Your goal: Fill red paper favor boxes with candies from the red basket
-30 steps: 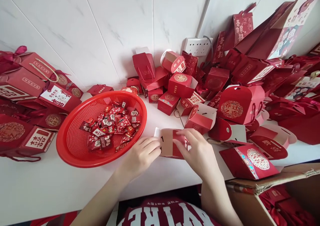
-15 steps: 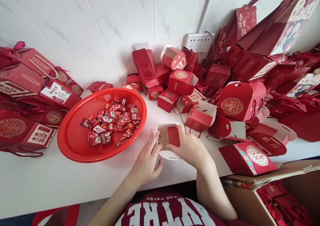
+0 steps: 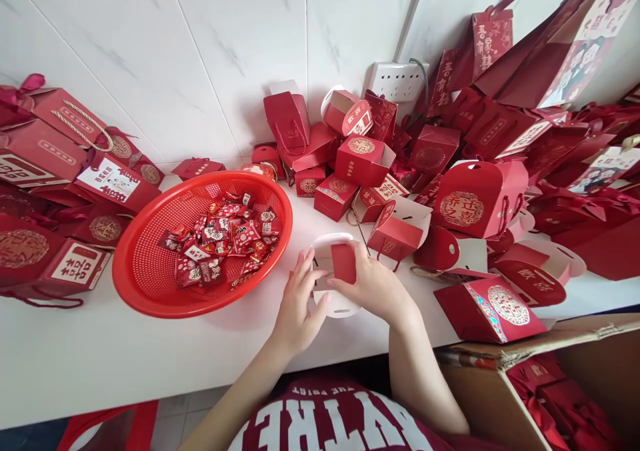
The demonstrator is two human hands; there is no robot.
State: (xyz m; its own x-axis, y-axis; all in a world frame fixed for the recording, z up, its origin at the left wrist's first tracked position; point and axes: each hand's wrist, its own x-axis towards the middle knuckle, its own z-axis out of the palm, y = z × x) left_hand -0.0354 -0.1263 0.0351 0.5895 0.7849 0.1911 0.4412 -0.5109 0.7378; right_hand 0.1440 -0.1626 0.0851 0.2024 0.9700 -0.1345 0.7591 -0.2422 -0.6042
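A: Small box [image 3: 326, 254]: position?
B: Between the left hand [image 3: 299, 308] and the right hand [image 3: 377, 284], on its base, mouth up, white flaps [image 3: 343, 308] leaning out on near and far sides.
A: State of the hands?
B: Right one pinching the red side panel [image 3: 345, 263], thumb at its near edge. Left one loosely spread, thumb apart, fingers along the box's left edge; cannot tell how firmly they touch.
A: Surface?
B: White tabletop [image 3: 165, 358]. Red plastic basket [image 3: 150, 261] just left of the left hand, wrapped sweets [image 3: 225, 241] heaped inside. Carton [image 3: 475, 398] at lower right, red packages [image 3: 560, 398] in it.
A: Farther back?
B: Red gift boxes [image 3: 363, 168] piled beyond the hands, some open; more crowd the right. Another stack [image 3: 60, 161] left of the basket.
A: Room?
B: White tiled wall [image 3: 240, 31], grey veining. Socket strip [image 3: 387, 86] above the pile, cable [image 3: 427, 88] beside it.
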